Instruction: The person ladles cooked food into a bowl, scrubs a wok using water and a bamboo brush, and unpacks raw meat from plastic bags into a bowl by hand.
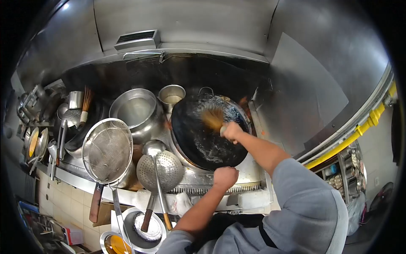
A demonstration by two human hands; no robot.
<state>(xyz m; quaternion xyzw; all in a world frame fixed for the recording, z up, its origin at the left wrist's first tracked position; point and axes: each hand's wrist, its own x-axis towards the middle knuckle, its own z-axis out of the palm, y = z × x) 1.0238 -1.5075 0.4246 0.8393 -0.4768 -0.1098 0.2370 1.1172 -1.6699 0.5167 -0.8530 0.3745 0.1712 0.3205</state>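
Observation:
My right hand is closed round the base of a bamboo wok brush. The brush's bristles are blurred and lie over the inside of a large black wok. Foamy water wets the wok's surface. At the wok's near edge my left hand is a fist gripping the wok; the part inside its fingers is hidden. The wok is tilted on the stove, and its far loop handle shows at the back. Left of my left hand are a perforated skimmer and a ladle.
A wire-mesh strainer rests left of the skimmer. Behind are a big metal pot and a smaller pot with liquid. Another bamboo brush stands far left. A bowl of white powder and a yellow pipe flank me.

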